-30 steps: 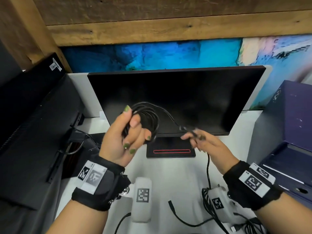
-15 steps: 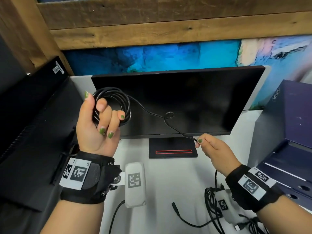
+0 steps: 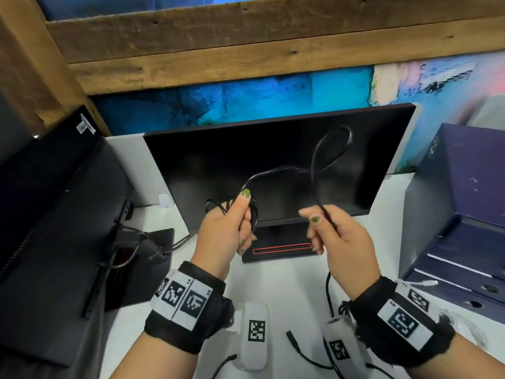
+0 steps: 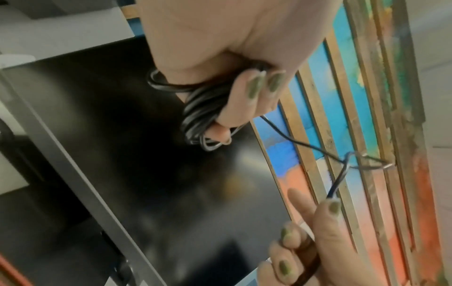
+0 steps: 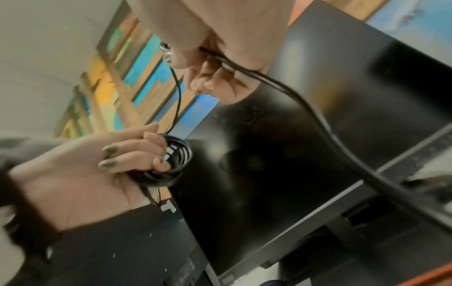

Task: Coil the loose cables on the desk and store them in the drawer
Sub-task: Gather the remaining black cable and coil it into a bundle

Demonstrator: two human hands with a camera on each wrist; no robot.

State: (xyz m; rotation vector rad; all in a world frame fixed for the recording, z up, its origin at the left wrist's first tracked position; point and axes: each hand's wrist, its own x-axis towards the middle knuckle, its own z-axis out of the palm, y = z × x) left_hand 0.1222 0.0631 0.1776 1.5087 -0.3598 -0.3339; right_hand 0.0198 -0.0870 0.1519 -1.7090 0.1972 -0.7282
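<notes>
My left hand [image 3: 232, 228] grips a bundle of coiled black cable [image 4: 203, 114] in front of the monitor. From the coil [image 5: 176, 160] the cable arcs up and right into a loose loop [image 3: 332, 151], then drops to my right hand [image 3: 336, 236]. That hand pinches the cable [image 5: 244, 71] between thumb and fingers; the rest hangs down past the wrist to the desk. More loose black cables [image 3: 308, 356] lie on the white desk [image 3: 287, 291] near my right wrist. No drawer is identifiable.
A black monitor [image 3: 273, 165] with a red-trimmed base [image 3: 281, 250] stands right behind my hands. A second dark monitor [image 3: 41, 201] leans at the left. A dark blue box [image 3: 464, 201] occupies the right edge. Wooden planks and a blue painting back the desk.
My left hand came down and right with the coil, toward the right hand. The right hand rose slightly, and the small kink in the cable grew into a wide loop above it.
</notes>
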